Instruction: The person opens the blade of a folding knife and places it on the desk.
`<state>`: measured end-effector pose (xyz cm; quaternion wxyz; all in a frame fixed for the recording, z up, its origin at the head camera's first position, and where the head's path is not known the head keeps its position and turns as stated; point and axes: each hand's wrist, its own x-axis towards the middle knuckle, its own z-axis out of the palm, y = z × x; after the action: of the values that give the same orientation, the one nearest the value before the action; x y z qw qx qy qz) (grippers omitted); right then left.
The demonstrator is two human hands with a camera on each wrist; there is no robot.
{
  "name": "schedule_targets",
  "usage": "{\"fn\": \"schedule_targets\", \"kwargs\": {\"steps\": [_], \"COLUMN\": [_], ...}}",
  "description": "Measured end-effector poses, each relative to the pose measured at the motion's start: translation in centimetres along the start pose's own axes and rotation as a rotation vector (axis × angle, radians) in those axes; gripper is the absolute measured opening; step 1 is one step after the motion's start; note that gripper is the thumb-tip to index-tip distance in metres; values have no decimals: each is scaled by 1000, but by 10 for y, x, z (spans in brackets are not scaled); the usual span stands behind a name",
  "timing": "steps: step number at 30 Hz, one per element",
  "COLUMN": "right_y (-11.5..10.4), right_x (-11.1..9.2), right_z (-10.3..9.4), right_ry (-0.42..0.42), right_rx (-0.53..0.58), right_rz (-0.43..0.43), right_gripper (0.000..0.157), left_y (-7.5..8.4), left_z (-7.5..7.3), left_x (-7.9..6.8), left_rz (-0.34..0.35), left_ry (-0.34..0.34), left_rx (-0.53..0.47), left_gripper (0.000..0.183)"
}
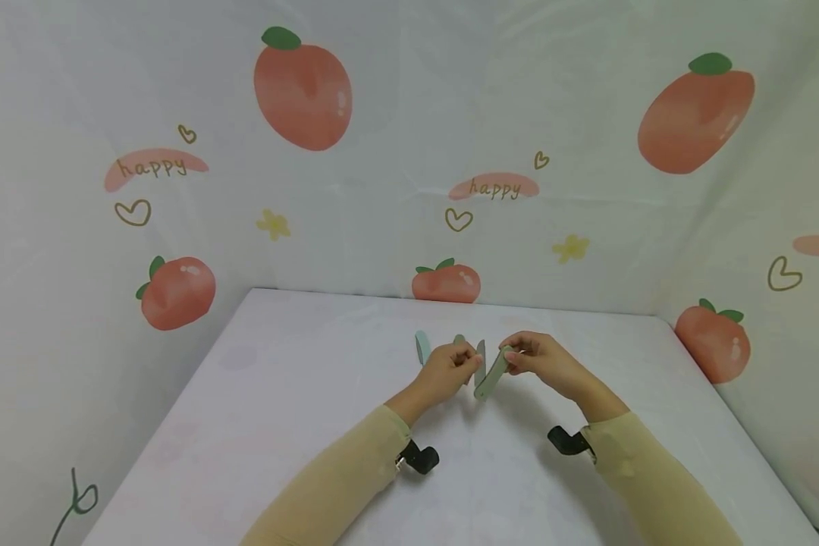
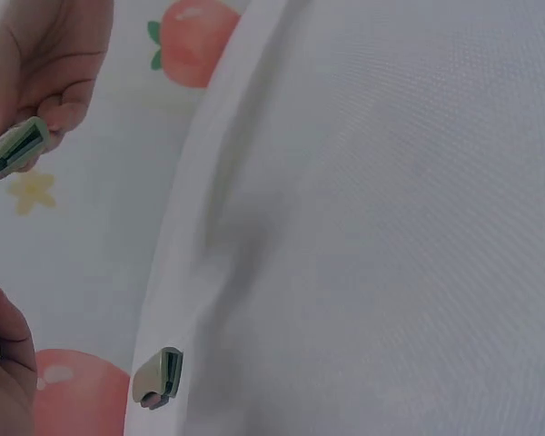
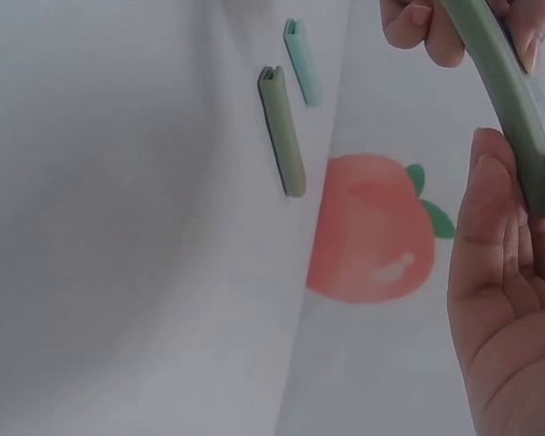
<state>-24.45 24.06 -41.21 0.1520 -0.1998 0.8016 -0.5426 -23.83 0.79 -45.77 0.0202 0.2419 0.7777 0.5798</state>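
The left hand (image 1: 445,373) pinches a blade (image 1: 481,349), the right hand (image 1: 547,362) its green handle (image 1: 493,378). A teal knife (image 1: 422,347) lies near the desk's (image 1: 300,425) far edge.

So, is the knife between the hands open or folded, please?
Partly open: in the head view, the blade stands out from the green handle, making a narrow V.

In front of me there is a white backdrop (image 1: 382,152), and it meets the far edge of my pale surface (image 1: 198,432). On this backdrop I see printed red fruits (image 1: 303,98) with green leaves (image 1: 281,38), small yellow flowers (image 1: 274,224), outlined hearts (image 1: 133,223), and the word "happy" on pinkish strokes (image 1: 465,191). At lower left I notice one curly green line (image 1: 75,500).
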Motion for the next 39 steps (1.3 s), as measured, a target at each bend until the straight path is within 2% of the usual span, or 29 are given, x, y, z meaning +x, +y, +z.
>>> {"fn": "schedule_targets", "kwargs": {"steps": [6,10,14,15,20,23,26,29,33,39], "right_y": [2,2,4,5,6,8,8,8,7,4], "right_x": [-8,-12,-16,-16,-18,-17,-15,-13,-11,-11], "right_z": [-4,-7,-7,-7,-10,-11,-11,-11,-11,-13], "right_ry": [27,39,48,52,72,59,33,6,-21,-63], "right_rx": [23,43,59,60,67,73,73,63,37,0], "right_rz": [2,19,46,49,66,62,50,48,47,50], "right_gripper": [32,33,33,34,34,33,32,32,31,28], "left_y": [-3,-5,-6,-1,-2,-6,-2,0,1,5], "left_z": [-3,-5,-8,-10,-15,-19,-25,-30,-35,-38], "left_x": [1,2,1,-1,-3,-2,-3,-2,1,5], "left_rz": [7,-16,-55,-53,-60,-105,-171,-202,-212,-218], "left_ry": [91,185,243,238,158,106,69,49,21,-51], "left_rx": [-130,-207,-198,-190,-88,-62,-77,-54,-34,-99], "left_gripper": [24,24,24,24,16,11,15,17,20,21]}}
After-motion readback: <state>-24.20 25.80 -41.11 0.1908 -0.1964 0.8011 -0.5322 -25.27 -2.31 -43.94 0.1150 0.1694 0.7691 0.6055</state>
